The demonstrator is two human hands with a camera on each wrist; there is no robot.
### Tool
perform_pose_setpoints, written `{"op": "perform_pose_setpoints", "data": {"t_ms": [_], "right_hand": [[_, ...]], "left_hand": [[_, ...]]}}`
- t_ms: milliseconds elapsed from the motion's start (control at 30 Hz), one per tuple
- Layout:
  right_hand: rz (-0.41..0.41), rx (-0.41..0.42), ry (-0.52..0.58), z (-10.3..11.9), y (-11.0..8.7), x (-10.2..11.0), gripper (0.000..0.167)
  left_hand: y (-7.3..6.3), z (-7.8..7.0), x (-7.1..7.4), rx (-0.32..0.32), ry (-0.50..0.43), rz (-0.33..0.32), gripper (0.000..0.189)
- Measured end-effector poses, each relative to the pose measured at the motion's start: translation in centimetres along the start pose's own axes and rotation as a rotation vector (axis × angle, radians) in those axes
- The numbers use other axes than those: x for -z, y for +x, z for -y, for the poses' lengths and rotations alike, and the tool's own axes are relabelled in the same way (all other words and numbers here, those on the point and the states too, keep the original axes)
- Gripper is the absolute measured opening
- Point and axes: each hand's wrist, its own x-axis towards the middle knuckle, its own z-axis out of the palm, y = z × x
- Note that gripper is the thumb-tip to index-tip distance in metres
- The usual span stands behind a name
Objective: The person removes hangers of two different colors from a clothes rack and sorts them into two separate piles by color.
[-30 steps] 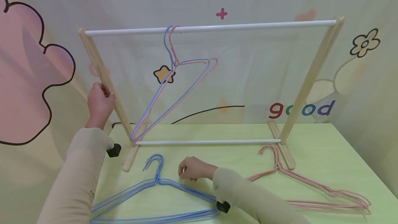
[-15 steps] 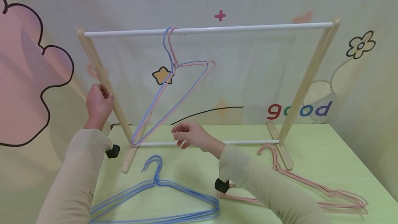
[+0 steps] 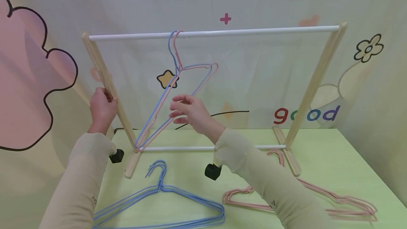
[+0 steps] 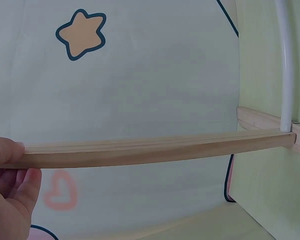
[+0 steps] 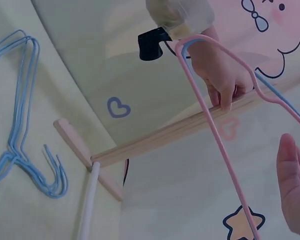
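Note:
My left hand point(image 3: 103, 107) grips the left wooden post point(image 4: 155, 152) of a clothes rack, thumb on one side and fingers on the other. From the rack's white top rail point(image 3: 241, 32) hang a blue hanger point(image 3: 169, 45) and a pink hanger point(image 5: 218, 141), side by side near the left end. Beside their lower half is my right hand point(image 3: 194, 114), raised with fingers apart and slightly bent, holding nothing. It overlaps part of the hangers in the head view. In the right wrist view some fingers point(image 5: 290, 175) show at the right edge, close to the hanging pair.
Several blue hangers point(image 3: 160, 186) lie stacked on the pale green table at the front left. Several pink hangers point(image 3: 337, 198) lie at the right, partly hidden by my right sleeve. A white lower rail point(image 3: 178, 148) joins the rack's feet. A patterned curtain hangs behind.
My right hand has risen from above the table between the hanger stacks to beside the hanging hangers, its fingers spreading. My left hand has stayed on the post.

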Motion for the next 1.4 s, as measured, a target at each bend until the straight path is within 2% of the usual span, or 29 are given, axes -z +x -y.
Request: {"op": "perform_pose_setpoints", "data": {"t_ms": [133,300,400,500,700,833,1067,1233,1400], "right_hand": [[-0.025,-0.003,0.038,0.4,0.6,-0.7,0.023],[-0.048,0.006,0.078,0.8,1.1,-1.5,0.008],[-0.066,0.025,0.089,1.0,1.2,-1.7,0.005],[-0.068,0.054,0.070,1.2,1.1,-1.6,0.007],[-0.023,0.092,-0.019,2.1,0.9,-1.1,0.010],[0.014,0.089,-0.100,3.0,0.2,-0.9,0.009],[0.094,0.039,-0.328,4.1,-2.2,0.6,0.007],[0.129,0.012,-0.531,5.1,-5.2,3.1,0.007],[0.098,0.014,-0.707,5.7,-8.4,6.6,0.005]], "left_hand": [[-0.1,-0.3,-0.2,0.002,-0.013,0.006,0.031],[-0.1,-0.7,-0.4,-0.005,-0.023,-0.003,0.030],[0.1,-0.6,-0.7,-0.012,-0.020,-0.004,0.030],[0.3,-0.5,-0.8,-0.019,-0.018,-0.012,0.030],[0.2,-0.6,-0.9,-0.017,-0.022,-0.017,0.029],[0.1,-0.5,-0.7,-0.007,-0.025,-0.004,0.031],[0.0,0.1,-0.6,0.016,-0.017,0.021,0.034],[0.1,0.2,-0.4,0.003,-0.014,0.007,0.033],[0.1,0.3,-0.1,-0.005,-0.002,-0.004,0.033]]}}
